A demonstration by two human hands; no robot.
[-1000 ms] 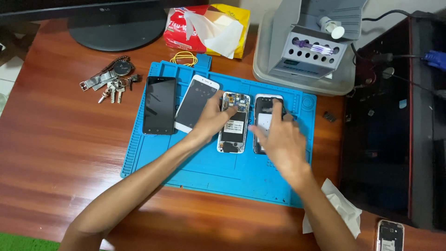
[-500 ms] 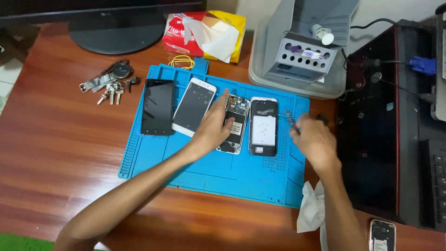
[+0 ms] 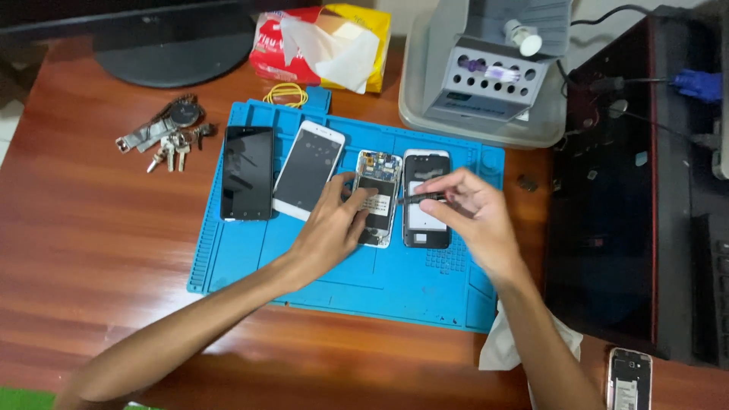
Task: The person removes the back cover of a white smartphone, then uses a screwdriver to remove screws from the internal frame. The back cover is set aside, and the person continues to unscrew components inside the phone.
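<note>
Your right hand (image 3: 471,220) back from mat's right edge, pinching thin tool (image 3: 414,197) over opened phone (image 3: 377,199); left hand (image 3: 334,228) still steadies it, fingers spread

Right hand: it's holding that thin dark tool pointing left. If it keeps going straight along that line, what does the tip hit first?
Most likely the opened phone with its back off: the tool in the right hand aims left at its exposed insides, where the left hand presses. Height above the phone is unclear, so the left fingers could come first.
</note>
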